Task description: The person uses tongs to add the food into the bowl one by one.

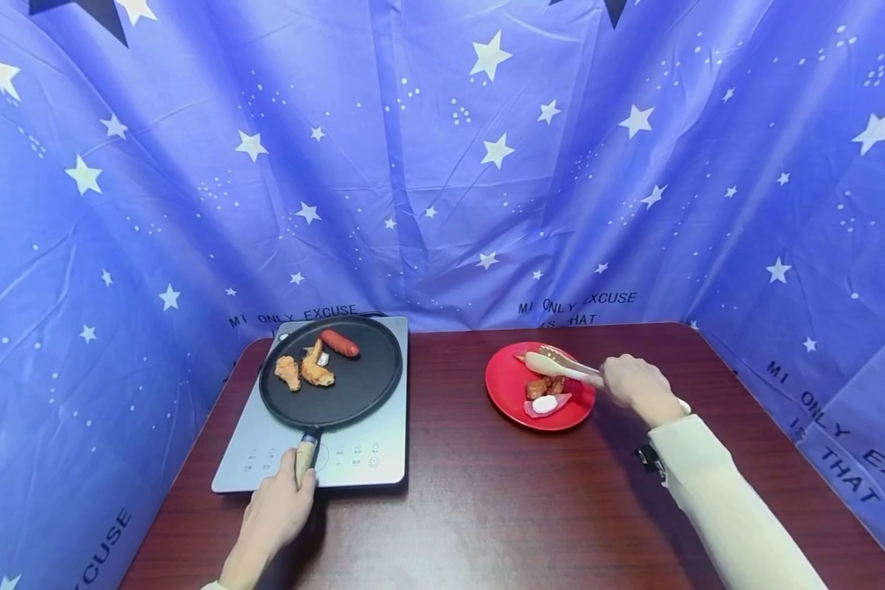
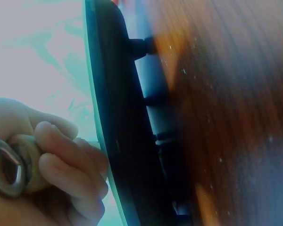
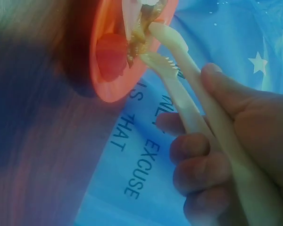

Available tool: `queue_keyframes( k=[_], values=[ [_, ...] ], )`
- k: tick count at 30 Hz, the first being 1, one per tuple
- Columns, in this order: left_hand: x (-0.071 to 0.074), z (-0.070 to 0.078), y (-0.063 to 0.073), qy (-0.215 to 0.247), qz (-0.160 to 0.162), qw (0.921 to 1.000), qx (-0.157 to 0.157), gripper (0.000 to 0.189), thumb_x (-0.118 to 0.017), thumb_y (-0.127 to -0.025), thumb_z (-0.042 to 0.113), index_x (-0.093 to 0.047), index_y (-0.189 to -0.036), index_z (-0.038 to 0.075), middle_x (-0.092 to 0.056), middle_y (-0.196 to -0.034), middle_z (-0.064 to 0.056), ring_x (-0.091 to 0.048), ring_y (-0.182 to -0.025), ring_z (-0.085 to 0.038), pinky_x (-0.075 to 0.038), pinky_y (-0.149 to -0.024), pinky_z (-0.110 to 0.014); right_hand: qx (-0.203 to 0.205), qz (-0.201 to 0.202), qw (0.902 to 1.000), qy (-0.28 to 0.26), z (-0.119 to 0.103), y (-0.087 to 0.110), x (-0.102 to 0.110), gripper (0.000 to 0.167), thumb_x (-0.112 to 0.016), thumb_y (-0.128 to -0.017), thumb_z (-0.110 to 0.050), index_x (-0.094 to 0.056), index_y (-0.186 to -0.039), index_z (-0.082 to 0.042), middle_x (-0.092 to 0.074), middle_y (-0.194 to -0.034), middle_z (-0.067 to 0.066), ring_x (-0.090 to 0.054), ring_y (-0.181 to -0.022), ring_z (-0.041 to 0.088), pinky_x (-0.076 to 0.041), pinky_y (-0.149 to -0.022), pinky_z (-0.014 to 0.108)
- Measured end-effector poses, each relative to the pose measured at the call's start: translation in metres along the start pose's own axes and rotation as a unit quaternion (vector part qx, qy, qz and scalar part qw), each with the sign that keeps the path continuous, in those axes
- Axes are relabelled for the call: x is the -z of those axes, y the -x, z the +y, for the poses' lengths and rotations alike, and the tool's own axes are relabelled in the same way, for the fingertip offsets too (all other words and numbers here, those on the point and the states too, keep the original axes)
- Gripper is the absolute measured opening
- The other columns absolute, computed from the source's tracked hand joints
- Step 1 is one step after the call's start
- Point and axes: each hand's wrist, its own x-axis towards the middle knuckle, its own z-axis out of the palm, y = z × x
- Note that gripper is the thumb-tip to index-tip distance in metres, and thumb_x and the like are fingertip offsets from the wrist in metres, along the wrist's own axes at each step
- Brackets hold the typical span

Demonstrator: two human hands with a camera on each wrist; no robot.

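Note:
My left hand point(image 1: 276, 504) grips the wooden handle point(image 1: 306, 459) of a flat black pan point(image 1: 354, 401). In the left wrist view the fingers point(image 2: 68, 176) curl round the handle's end, which has a metal ring point(image 2: 21, 176). On the pan lie a sausage point(image 1: 339, 342) and two fried chicken pieces point(image 1: 288, 373). My right hand point(image 1: 637, 387) holds cream tongs point(image 1: 564, 366) over a red plate point(image 1: 501, 385). The tong tips stand apart, right at brown food pieces point(image 3: 141, 35) in the right wrist view. A pink-edged, white-centred slice point(image 1: 546, 405) lies on the plate's near side.
The pan rests on a silver induction cooker point(image 1: 383, 459) at the left of the dark wooden table point(image 1: 487, 508). Blue star-printed curtains point(image 1: 442, 164) hang behind the table and at both sides.

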Motion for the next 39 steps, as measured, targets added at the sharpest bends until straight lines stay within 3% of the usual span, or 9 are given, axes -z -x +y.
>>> queue_keyframes(
  k=[9,16,26,30,39],
  values=[
    [0.000,0.000,0.001,0.001,0.002,1.0000,-0.003,0.046,-0.046,-0.094,0.026,-0.038,-0.131,0.000,-0.049,-0.066,-0.008,-0.050,-0.060,-0.025,-0.038,-0.052,-0.042,0.024,0.046,0.9983,-0.026,0.005,0.002,-0.006,0.035,-0.056,-0.092,-0.041,-0.062,-0.072,-0.013,-0.055,-0.065,0.008,-0.055,-0.059,0.029,-0.043,-0.053,0.050],
    [0.000,0.000,0.000,0.000,-0.004,1.0000,0.004,0.047,-0.045,-0.095,0.026,-0.036,-0.132,-0.001,-0.049,-0.066,-0.008,-0.049,-0.060,-0.025,-0.038,-0.053,-0.042,0.030,0.053,0.9969,-0.050,0.006,0.008,-0.012,0.028,-0.056,-0.094,-0.031,-0.067,-0.082,-0.008,-0.055,-0.065,0.009,-0.054,-0.058,0.028,-0.042,-0.052,0.047],
    [-0.001,0.001,0.000,0.000,-0.001,1.0000,0.004,0.046,-0.045,-0.095,0.026,-0.037,-0.132,-0.001,-0.049,-0.065,-0.008,-0.049,-0.059,-0.024,-0.038,-0.053,-0.042,0.033,0.105,0.9908,-0.078,0.006,0.016,-0.018,0.037,-0.055,-0.093,-0.044,-0.066,-0.080,-0.011,-0.059,-0.067,0.011,-0.060,-0.063,0.034,-0.043,-0.055,0.051],
    [-0.001,0.000,0.001,0.001,0.000,1.0000,0.001,0.046,-0.046,-0.094,0.026,-0.037,-0.131,-0.001,-0.050,-0.066,-0.008,-0.050,-0.061,-0.025,-0.039,-0.054,-0.043,0.026,0.110,0.9903,-0.081,0.003,0.018,-0.020,0.037,-0.054,-0.093,-0.043,-0.067,-0.084,-0.010,-0.057,-0.065,0.010,-0.058,-0.060,0.033,-0.042,-0.054,0.050],
    [-0.001,-0.001,-0.001,0.001,-0.001,1.0000,-0.002,0.045,-0.046,-0.095,0.026,-0.038,-0.130,0.000,-0.049,-0.066,-0.008,-0.049,-0.060,-0.025,-0.038,-0.052,-0.042,0.024,0.116,0.9882,-0.097,-0.004,0.020,-0.028,0.038,-0.052,-0.095,-0.044,-0.063,-0.079,-0.011,-0.048,-0.059,0.005,-0.048,-0.055,0.026,-0.039,-0.051,0.045]
  ],
)
